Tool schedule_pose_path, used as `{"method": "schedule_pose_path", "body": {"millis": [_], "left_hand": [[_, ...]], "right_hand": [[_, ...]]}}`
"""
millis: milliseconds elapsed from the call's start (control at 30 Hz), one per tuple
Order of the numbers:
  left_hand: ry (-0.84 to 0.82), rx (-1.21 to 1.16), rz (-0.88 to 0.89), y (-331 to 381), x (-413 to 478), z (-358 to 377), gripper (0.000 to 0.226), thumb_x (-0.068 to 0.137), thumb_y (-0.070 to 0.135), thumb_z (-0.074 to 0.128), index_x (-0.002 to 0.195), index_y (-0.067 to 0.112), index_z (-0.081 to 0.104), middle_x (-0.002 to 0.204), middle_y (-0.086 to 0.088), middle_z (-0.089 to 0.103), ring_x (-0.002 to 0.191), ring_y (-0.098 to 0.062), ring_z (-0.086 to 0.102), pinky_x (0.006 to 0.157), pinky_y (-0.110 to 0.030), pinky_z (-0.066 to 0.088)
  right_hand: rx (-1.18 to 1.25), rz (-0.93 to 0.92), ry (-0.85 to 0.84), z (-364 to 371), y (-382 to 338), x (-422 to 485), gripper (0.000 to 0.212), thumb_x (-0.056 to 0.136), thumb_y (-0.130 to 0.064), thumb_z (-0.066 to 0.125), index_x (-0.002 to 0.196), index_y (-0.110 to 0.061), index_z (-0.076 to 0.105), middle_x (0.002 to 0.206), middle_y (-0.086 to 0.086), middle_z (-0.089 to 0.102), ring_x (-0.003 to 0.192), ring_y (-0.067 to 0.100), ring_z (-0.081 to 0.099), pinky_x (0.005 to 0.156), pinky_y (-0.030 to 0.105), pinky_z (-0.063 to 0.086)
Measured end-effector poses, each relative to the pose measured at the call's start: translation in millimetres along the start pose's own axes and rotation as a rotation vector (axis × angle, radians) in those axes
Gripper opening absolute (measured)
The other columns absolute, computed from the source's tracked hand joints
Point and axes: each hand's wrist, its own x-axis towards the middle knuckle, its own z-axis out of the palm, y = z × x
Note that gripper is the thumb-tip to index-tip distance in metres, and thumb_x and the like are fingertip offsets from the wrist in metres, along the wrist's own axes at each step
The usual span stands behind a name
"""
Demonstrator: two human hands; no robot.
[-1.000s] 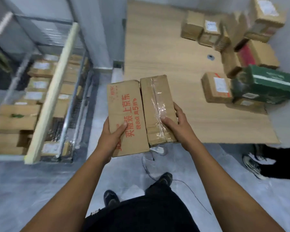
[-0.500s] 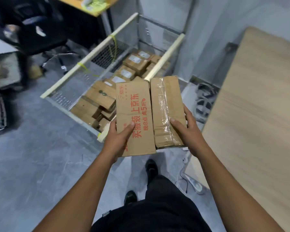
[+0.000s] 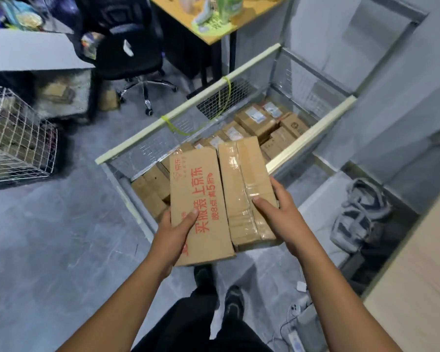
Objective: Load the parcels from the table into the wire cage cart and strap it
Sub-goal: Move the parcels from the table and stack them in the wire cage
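I hold two long cardboard parcels side by side over the near end of the wire cage cart [image 3: 313, 133]. My left hand [image 3: 174, 229] grips the parcel with red print [image 3: 198, 199], thumb on its top face. My right hand [image 3: 280, 214] grips the tape-wrapped parcel [image 3: 244, 181] from the right. The cart has mesh walls and pale wooden top rails, and several brown parcels [image 3: 257, 120] lie inside it. A yellow-green strap [image 3: 226, 97] hangs looped over the cart's far rail.
The wooden table edge [image 3: 422, 288] is at the lower right. A grey bag [image 3: 358, 212] and a power strip with cables [image 3: 295, 334] lie on the floor to the right. A black office chair [image 3: 130, 47], a desk [image 3: 214, 29] and a white wire basket [image 3: 15, 133] stand to the left.
My view has swung left from the table to the cart. Both parcels came with my hands and now hang over the cart's near end, which looks closer and more centred.
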Motion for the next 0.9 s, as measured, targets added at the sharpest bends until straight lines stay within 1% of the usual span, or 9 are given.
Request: {"method": "schedule_pose_path", "body": {"millis": [67, 133, 233, 333, 500, 633, 700, 800, 900], "left_hand": [[-0.027, -0.022, -0.03, 3, 28, 8, 0.053, 0.086, 0.057, 0.077, 0.132, 0.037, 0.057, 0.117, 0.006, 0.077, 0.101, -0.015, 0.076, 0.087, -0.046, 0.061], [-0.045, -0.055, -0.028, 10, 55, 17, 0.045, 0.089, 0.053, 0.076, 0.128, 0.039, 0.059, 0.114, 0.008, 0.078, 0.1, -0.014, 0.077, 0.086, -0.044, 0.061], [-0.012, -0.099, -0.042, 24, 94, 35, 0.056, 0.085, 0.055, 0.079, 0.133, 0.04, 0.056, 0.106, 0.016, 0.078, 0.094, -0.007, 0.076, 0.077, -0.035, 0.061], [0.103, -0.125, -0.049, 42, 134, 50, 0.061, 0.084, 0.049, 0.083, 0.136, 0.034, 0.055, 0.097, 0.017, 0.079, 0.083, -0.003, 0.076, 0.063, -0.021, 0.058], [0.172, -0.112, -0.051, 72, 214, 81, 0.073, 0.076, 0.06, 0.08, 0.139, 0.038, 0.049, 0.109, 0.014, 0.077, 0.096, -0.009, 0.075, 0.076, -0.03, 0.061], [0.289, -0.054, -0.054, 86, 282, 125, 0.056, 0.08, 0.057, 0.079, 0.125, 0.032, 0.057, 0.113, 0.01, 0.074, 0.1, -0.012, 0.074, 0.085, -0.035, 0.06], [0.364, -0.043, -0.074, 85, 310, 149, 0.05, 0.087, 0.046, 0.079, 0.127, 0.027, 0.056, 0.114, 0.009, 0.073, 0.102, -0.01, 0.073, 0.084, -0.03, 0.06], [0.442, 0.0, -0.052, 75, 359, 177, 0.048, 0.091, 0.035, 0.078, 0.128, 0.037, 0.046, 0.114, 0.02, 0.068, 0.097, 0.008, 0.069, 0.073, -0.008, 0.053], [0.519, 0.071, -0.085, 58, 407, 190, 0.07, 0.093, 0.04, 0.075, 0.147, 0.042, 0.03, 0.134, 0.023, 0.057, 0.11, 0.012, 0.062, 0.089, -0.013, 0.052]], "right_hand": [[-0.043, 0.028, 0.031, -4, -1, 24, 0.079, 0.07, -0.071, 0.067, 0.144, -0.063, 0.04, 0.133, -0.022, 0.049, 0.119, 0.001, 0.055, 0.114, 0.045, 0.043], [-0.078, 0.036, 0.05, -10, -7, 49, 0.077, 0.07, -0.072, 0.067, 0.141, -0.066, 0.04, 0.136, -0.019, 0.051, 0.124, 0.005, 0.054, 0.116, 0.045, 0.041], [-0.113, 0.041, 0.046, -21, -22, 90, 0.075, 0.073, -0.069, 0.069, 0.143, -0.063, 0.041, 0.142, -0.009, 0.056, 0.131, 0.013, 0.056, 0.115, 0.048, 0.043], [-0.146, 0.047, 0.008, -30, -42, 139, 0.078, 0.073, -0.071, 0.068, 0.145, -0.06, 0.041, 0.145, -0.01, 0.054, 0.132, 0.012, 0.055, 0.111, 0.041, 0.045], [-0.226, -0.007, -0.099, -49, -56, 256, 0.069, 0.089, -0.054, 0.072, 0.151, -0.049, 0.042, 0.145, -0.012, 0.054, 0.133, 0.011, 0.054, 0.116, 0.047, 0.043], [-0.311, 0.019, -0.222, -69, -51, 361, 0.079, 0.084, -0.067, 0.068, 0.154, -0.051, 0.036, 0.15, -0.009, 0.054, 0.137, 0.017, 0.052, 0.115, 0.05, 0.043], [-0.324, 0.03, -0.318, -76, -48, 409, 0.077, 0.088, -0.062, 0.071, 0.155, -0.046, 0.038, 0.15, -0.009, 0.054, 0.137, 0.015, 0.053, 0.116, 0.05, 0.043], [-0.292, 0.005, -0.421, -76, -30, 479, 0.058, 0.095, -0.045, 0.072, 0.148, -0.043, 0.048, 0.137, -0.012, 0.065, 0.125, 0.01, 0.062, 0.112, 0.047, 0.048], [-0.315, 0.043, -0.456, -62, -2, 536, 0.066, 0.09, -0.055, 0.073, 0.15, -0.049, 0.043, 0.14, -0.016, 0.062, 0.124, 0.004, 0.061, 0.111, 0.039, 0.048]]}}
